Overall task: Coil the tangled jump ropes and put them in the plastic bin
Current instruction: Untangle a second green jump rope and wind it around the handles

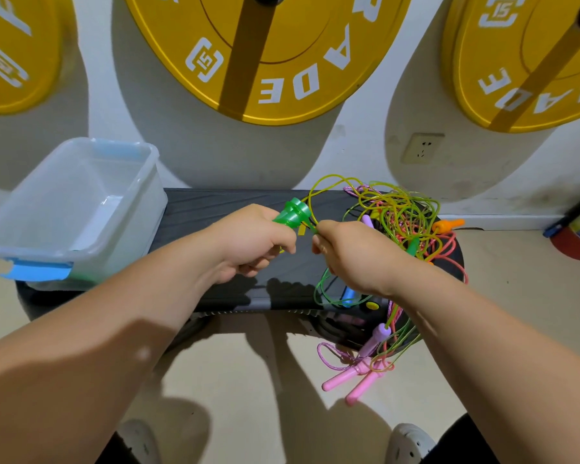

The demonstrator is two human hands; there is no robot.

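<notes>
Step in hand, as we read it: freeing the green rope so we can coil it. Our left hand (248, 244) is curled tight round the two green handles (293, 214), whose flared ends poke out the far side of the fist, over the middle of the black bench (215, 209). Our right hand (352, 259) sits just beside it, fingers curled, thumb & forefinger pinching the green cord (309, 199) right where it leaves the handles.

The rest of that cord loops off right into the tangle of jump ropes (402, 216) on the bench's right end, mixed w/ pink & yellow-green cords. An orange handle (447, 226) lies at the far right. A purple handle (379, 333) & two pink handles (352, 380) hang off the near edge. The plastic bin (81, 182) stands on the left end, no rope in it yet as far as we can see.

To do this well, prob:
- keep both handles together in the left fist as the anchor.
- let the right slide along the cord & draw short lengths only; no yanking, b/c that likely tightens the knots.
- where the cord snags, lift the other loops over it, don't drag.
- lay even loops into the left hand.
- watch the dangling pink pair; a hard pull could take the whole pile off the near edge.
</notes>
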